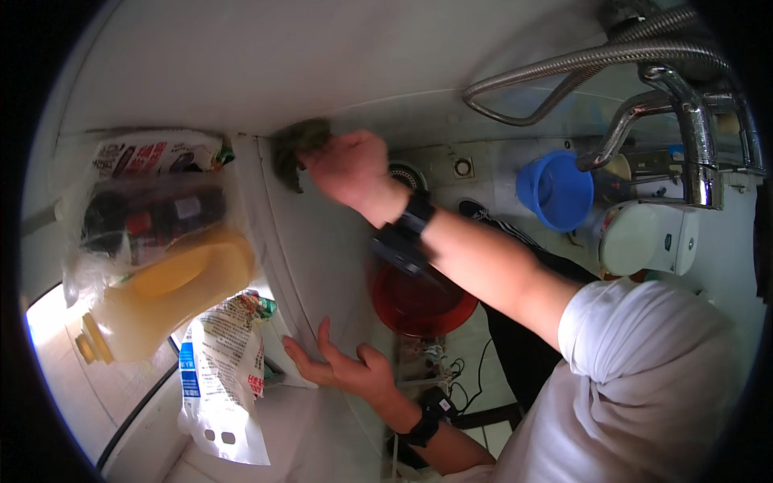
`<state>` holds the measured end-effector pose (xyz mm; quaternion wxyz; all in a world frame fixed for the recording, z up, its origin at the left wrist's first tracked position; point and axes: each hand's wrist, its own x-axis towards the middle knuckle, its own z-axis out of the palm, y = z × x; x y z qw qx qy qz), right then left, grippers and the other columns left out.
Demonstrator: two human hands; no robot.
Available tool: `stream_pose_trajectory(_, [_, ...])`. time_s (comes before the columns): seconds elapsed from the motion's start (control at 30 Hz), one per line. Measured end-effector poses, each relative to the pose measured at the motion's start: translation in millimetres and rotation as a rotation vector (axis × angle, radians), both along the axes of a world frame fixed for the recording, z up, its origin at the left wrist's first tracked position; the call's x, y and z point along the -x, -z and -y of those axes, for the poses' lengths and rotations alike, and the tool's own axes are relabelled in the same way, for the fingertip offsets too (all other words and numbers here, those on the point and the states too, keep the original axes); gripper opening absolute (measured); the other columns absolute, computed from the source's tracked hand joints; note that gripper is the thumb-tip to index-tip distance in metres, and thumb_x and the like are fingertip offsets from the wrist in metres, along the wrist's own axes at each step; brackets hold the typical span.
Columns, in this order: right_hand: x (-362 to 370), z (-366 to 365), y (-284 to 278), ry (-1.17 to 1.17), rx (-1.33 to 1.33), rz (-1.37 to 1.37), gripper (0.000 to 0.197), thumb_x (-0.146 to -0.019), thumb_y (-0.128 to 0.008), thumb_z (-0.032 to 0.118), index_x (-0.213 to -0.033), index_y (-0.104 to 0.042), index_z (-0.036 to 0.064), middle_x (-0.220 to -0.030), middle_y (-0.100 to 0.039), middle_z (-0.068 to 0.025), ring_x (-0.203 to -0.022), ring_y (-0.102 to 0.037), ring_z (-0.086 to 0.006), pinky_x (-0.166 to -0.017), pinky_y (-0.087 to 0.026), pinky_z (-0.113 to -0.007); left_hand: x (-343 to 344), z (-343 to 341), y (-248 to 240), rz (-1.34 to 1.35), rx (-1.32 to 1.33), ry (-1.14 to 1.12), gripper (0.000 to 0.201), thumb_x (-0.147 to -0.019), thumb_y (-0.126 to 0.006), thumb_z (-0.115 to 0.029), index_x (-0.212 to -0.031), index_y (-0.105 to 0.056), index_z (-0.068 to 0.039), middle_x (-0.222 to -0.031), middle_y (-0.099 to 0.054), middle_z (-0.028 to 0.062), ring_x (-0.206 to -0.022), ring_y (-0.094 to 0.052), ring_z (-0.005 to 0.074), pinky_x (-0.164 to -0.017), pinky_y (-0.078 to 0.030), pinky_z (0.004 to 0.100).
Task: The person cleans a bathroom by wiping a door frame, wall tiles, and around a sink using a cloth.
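Note:
My right hand (350,169) reaches across the upper middle with its fingers closed on a dark green cloth (302,147). The cloth is bunched against the white wall surface, near the corner of a ledge (282,241); part of it is covered by my fingers. Lower down, my left hand (342,366) is held beside the ledge's edge, fingers apart and nothing in it. Both wrists carry black bands. To the left of the ledge sit a jug of yellowish liquid (181,278), a white printed packet (225,362) and a clear plastic bag around dark items (153,213).
A chrome faucet (696,137) and a metal hose (555,64) jut out at the upper right. Below are a blue bucket (555,189), a toilet (632,237) and a red basin (423,302). Black cables (475,386) lie on the tiled floor. A window frame (145,410) is at lower left.

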<state>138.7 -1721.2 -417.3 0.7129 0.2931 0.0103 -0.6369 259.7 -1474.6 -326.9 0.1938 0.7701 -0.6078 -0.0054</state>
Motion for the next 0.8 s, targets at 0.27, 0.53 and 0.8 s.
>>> stream_pose_trajectory(0.27, [13, 14, -23, -0.021, -0.144, -0.058, 0.064, -0.091, -0.035, 0.020, -0.148, -0.027, -0.0078, -0.159, -0.027, -0.0197, -0.150, -0.020, -0.0328, -0.124, -0.009, -0.045, -5, 0, 0, -0.016, 0.002, -0.036, 0.056, -0.061, -0.047, 0.000, -0.113, -0.067, 0.003, -0.154, -0.032, 0.0227, -0.143, -0.029, 0.0410, -0.117, -0.024, 0.0511])
stream_pose_trajectory(0.53, [-6, 52, 151, -0.270, -0.041, -0.699, 0.044, -0.092, -0.046, 0.017, -0.130, -0.049, -0.0047, -0.147, -0.047, -0.0175, -0.134, -0.043, -0.0289, -0.114, -0.031, -0.042, 6, 8, 10, 0.019, 0.054, -0.023, 0.056, -0.064, -0.051, -0.011, -0.117, -0.070, -0.006, -0.152, -0.038, 0.0231, -0.140, -0.033, 0.0420, -0.112, -0.025, 0.0552])
stream_pose_trajectory(0.8, [50, 3, -37, -0.092, 0.011, 0.025, 0.060, -0.104, -0.026, 0.027, -0.150, -0.018, -0.0113, -0.161, -0.021, -0.0242, -0.150, -0.018, -0.0353, -0.126, -0.007, -0.049, -1, 2, 3, 0.024, 0.019, -0.056, 0.056, -0.064, -0.049, -0.007, -0.116, -0.069, -0.004, -0.153, -0.036, 0.0227, -0.142, -0.031, 0.0400, -0.114, -0.023, 0.0535])
